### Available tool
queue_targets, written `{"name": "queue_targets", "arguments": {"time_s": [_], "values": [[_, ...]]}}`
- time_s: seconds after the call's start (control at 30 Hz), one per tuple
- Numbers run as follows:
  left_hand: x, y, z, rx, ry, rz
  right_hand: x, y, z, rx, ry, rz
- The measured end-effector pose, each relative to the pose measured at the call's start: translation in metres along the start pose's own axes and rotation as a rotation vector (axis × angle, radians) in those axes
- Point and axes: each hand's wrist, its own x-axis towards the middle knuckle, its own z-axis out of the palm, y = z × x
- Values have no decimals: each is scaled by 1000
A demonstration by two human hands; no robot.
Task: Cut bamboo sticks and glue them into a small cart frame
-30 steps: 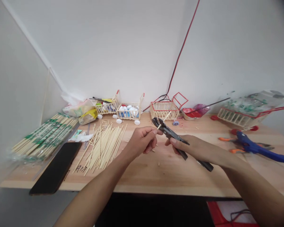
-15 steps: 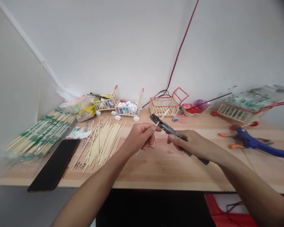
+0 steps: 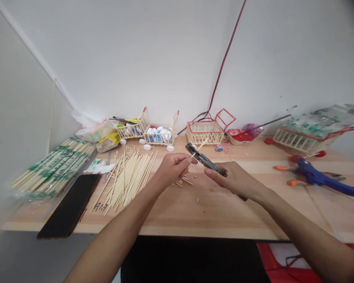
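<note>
My left hand (image 3: 174, 169) pinches a thin wooden stick (image 3: 201, 145) between thumb and fingers. The stick slants up and to the right, across the jaws of dark metal pliers (image 3: 205, 160). My right hand (image 3: 238, 179) is wrapped around the handles of the pliers, its thumb lying along the top. Whether the jaws bite into the stick I cannot tell. Several short stick pieces (image 3: 185, 181) lie on the table just below my left hand. Left of that hand spreads a loose pile of long sticks (image 3: 129, 179).
Small stick-built carts (image 3: 205, 131) stand along the wall. Packed chopsticks (image 3: 54, 167) and a black slab (image 3: 69, 206) lie at left. A blue glue gun (image 3: 321, 177) and orange-handled pliers (image 3: 283, 168) are at right. Near the wall sits a red-stained bowl (image 3: 238, 137).
The pliers and my right hand have shifted slightly left, and the handles look closer together. More short stick pieces show on the table below my left hand.
</note>
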Motion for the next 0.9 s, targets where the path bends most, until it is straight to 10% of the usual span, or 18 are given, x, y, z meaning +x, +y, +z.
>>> {"name": "queue_targets", "arguments": {"time_s": [0.6, 0.9], "values": [[22, -30, -15, 717, 132, 170, 29, 21, 34, -41, 90, -21], [20, -19, -39, 663, 325, 87, 31, 23, 28, 205, 10, 158]]}}
